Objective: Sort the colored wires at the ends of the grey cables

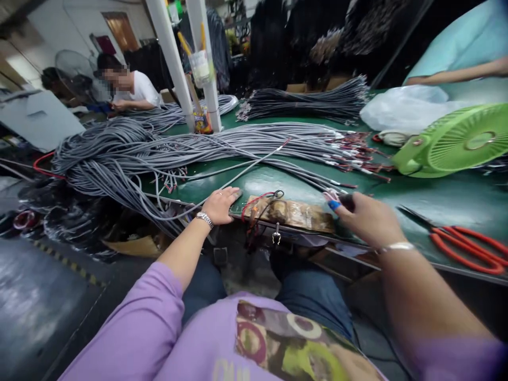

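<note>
My left hand lies at the table's front edge, fingers stretched out and nearly flat. A single grey cable passes beside it and rises to a stripped end with red wire. My right hand, slightly blurred, is at the edge further right, with blue tape on one digit. Its fingers are bent around a dark thing that I cannot make out, close to a few grey cable ends. Between my hands sits a taped brown block with red and black wires, fixed at the edge.
Bundles of grey cable cross the green table. Red-handled scissors lie right, near a green fan and a plastic bag. A white post stands behind. Two other people sit across the table.
</note>
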`<action>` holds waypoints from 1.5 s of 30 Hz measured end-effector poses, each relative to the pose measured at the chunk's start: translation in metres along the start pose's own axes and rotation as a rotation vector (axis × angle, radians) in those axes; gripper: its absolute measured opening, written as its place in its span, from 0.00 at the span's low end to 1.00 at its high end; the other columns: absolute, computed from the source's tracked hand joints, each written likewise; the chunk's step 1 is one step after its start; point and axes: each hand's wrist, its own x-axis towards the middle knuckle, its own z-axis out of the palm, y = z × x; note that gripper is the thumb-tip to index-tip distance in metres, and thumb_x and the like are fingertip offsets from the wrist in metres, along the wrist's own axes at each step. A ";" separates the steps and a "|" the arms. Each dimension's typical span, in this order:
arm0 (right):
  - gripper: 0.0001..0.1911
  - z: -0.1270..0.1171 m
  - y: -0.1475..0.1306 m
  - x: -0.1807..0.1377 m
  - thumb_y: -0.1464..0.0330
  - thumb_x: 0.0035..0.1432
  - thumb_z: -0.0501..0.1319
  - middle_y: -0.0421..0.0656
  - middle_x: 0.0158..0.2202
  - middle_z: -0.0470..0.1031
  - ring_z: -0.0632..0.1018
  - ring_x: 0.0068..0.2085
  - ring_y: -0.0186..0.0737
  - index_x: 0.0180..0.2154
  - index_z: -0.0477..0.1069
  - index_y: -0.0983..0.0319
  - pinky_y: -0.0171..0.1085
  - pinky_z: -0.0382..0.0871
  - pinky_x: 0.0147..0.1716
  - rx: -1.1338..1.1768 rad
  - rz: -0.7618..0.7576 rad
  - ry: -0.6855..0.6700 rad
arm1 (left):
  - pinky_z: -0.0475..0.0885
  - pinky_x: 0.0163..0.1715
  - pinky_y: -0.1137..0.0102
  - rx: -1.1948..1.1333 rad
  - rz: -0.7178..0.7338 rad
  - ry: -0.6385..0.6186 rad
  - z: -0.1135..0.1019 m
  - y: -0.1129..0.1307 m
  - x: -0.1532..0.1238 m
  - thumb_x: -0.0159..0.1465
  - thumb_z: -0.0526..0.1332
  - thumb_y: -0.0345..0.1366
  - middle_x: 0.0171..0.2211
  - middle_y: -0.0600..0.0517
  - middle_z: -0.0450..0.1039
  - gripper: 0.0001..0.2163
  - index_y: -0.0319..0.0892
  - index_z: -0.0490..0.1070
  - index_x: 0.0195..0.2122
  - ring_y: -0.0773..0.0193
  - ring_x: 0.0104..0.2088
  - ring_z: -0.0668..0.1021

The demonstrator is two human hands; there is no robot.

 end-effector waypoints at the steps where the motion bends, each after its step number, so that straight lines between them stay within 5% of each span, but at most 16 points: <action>1: 0.22 0.002 -0.001 -0.016 0.53 0.66 0.49 0.54 0.36 0.77 0.76 0.36 0.49 0.40 0.71 0.63 0.43 0.65 0.32 0.095 -0.012 0.029 | 0.55 0.64 0.59 -0.013 0.007 -0.006 -0.001 -0.001 0.001 0.49 0.63 0.38 0.66 0.45 0.55 0.40 0.37 0.58 0.65 0.52 0.64 0.61; 5: 0.26 0.029 -0.008 -0.090 0.44 0.54 0.60 0.50 0.32 0.77 0.76 0.29 0.43 0.34 0.72 0.60 0.41 0.70 0.29 0.976 -0.045 -0.101 | 0.52 0.65 0.56 -0.206 0.032 0.038 -0.011 0.004 -0.010 0.50 0.67 0.43 0.65 0.41 0.56 0.41 0.35 0.58 0.65 0.48 0.65 0.59; 8: 0.25 0.060 -0.013 -0.135 0.45 0.52 0.62 0.47 0.29 0.76 0.75 0.28 0.39 0.33 0.71 0.61 0.39 0.72 0.31 1.211 -0.135 -0.330 | 0.57 0.63 0.59 -0.592 -0.060 0.301 -0.013 0.036 -0.039 0.59 0.63 0.49 0.61 0.38 0.62 0.36 0.35 0.58 0.64 0.52 0.62 0.64; 10: 0.25 0.076 -0.017 -0.151 0.46 0.55 0.61 0.47 0.29 0.75 0.74 0.28 0.36 0.34 0.71 0.63 0.37 0.71 0.31 1.309 -0.156 -0.444 | 0.66 0.56 0.61 -0.889 -0.149 0.433 -0.008 0.071 -0.064 0.63 0.61 0.50 0.50 0.41 0.72 0.30 0.37 0.61 0.61 0.56 0.52 0.73; 11: 0.25 0.081 -0.020 -0.156 0.46 0.55 0.61 0.46 0.30 0.75 0.73 0.27 0.35 0.35 0.70 0.63 0.37 0.71 0.30 1.347 -0.165 -0.501 | 0.70 0.50 0.63 -1.050 -0.160 0.406 -0.004 0.090 -0.074 0.62 0.61 0.51 0.44 0.43 0.75 0.30 0.37 0.64 0.59 0.58 0.45 0.76; 15: 0.27 0.086 -0.043 -0.159 0.46 0.53 0.63 0.42 0.28 0.72 0.72 0.27 0.32 0.35 0.69 0.65 0.34 0.68 0.30 1.374 -0.237 -0.676 | 0.72 0.34 0.70 -1.502 -0.164 -0.106 0.010 0.154 -0.097 0.51 0.71 0.52 0.36 0.45 0.75 0.36 0.37 0.67 0.56 0.63 0.32 0.76; 18: 0.31 0.087 -0.060 -0.161 0.44 0.43 0.68 0.39 0.27 0.69 0.70 0.25 0.30 0.34 0.68 0.65 0.32 0.66 0.27 1.404 -0.224 -0.766 | 0.72 0.34 0.71 -1.468 -0.329 -0.067 0.012 0.174 -0.102 0.55 0.68 0.51 0.34 0.46 0.75 0.23 0.36 0.74 0.43 0.62 0.34 0.76; 22: 0.32 0.097 -0.066 -0.160 0.44 0.39 0.69 0.38 0.26 0.70 0.70 0.25 0.30 0.31 0.67 0.65 0.32 0.66 0.26 1.462 -0.143 -0.791 | 0.69 0.26 0.74 -1.368 -0.414 -0.115 0.014 0.169 -0.101 0.58 0.65 0.50 0.27 0.50 0.71 0.18 0.37 0.73 0.37 0.67 0.25 0.72; 27: 0.28 0.101 -0.057 -0.162 0.49 0.43 0.70 0.37 0.27 0.72 0.71 0.26 0.28 0.34 0.70 0.66 0.30 0.67 0.29 1.544 -0.144 -0.852 | 0.68 0.22 0.74 -1.270 -0.455 -0.103 0.020 0.164 -0.099 0.60 0.62 0.50 0.23 0.53 0.69 0.19 0.37 0.72 0.40 0.67 0.22 0.71; 33: 0.13 0.107 -0.045 -0.167 0.67 0.52 0.69 0.36 0.29 0.74 0.73 0.29 0.28 0.39 0.74 0.65 0.28 0.68 0.32 1.449 -0.082 -0.872 | 0.71 0.26 0.72 -1.110 -0.309 -0.053 0.026 0.168 -0.101 0.60 0.61 0.46 0.25 0.52 0.72 0.17 0.38 0.74 0.42 0.65 0.24 0.74; 40: 0.28 0.101 -0.039 -0.170 0.50 0.45 0.70 0.38 0.30 0.74 0.70 0.23 0.26 0.39 0.74 0.65 0.28 0.66 0.27 1.527 -0.057 -0.900 | 0.72 0.25 0.72 -1.184 -0.429 -0.044 0.028 0.174 -0.103 0.59 0.62 0.52 0.25 0.51 0.73 0.26 0.35 0.70 0.50 0.64 0.24 0.75; 45: 0.29 0.103 -0.038 -0.170 0.51 0.43 0.72 0.36 0.27 0.72 0.71 0.26 0.27 0.41 0.76 0.65 0.27 0.66 0.27 1.472 -0.023 -0.885 | 0.73 0.27 0.71 -1.147 -0.460 -0.021 0.032 0.172 -0.107 0.58 0.63 0.54 0.25 0.51 0.74 0.29 0.36 0.70 0.52 0.64 0.25 0.75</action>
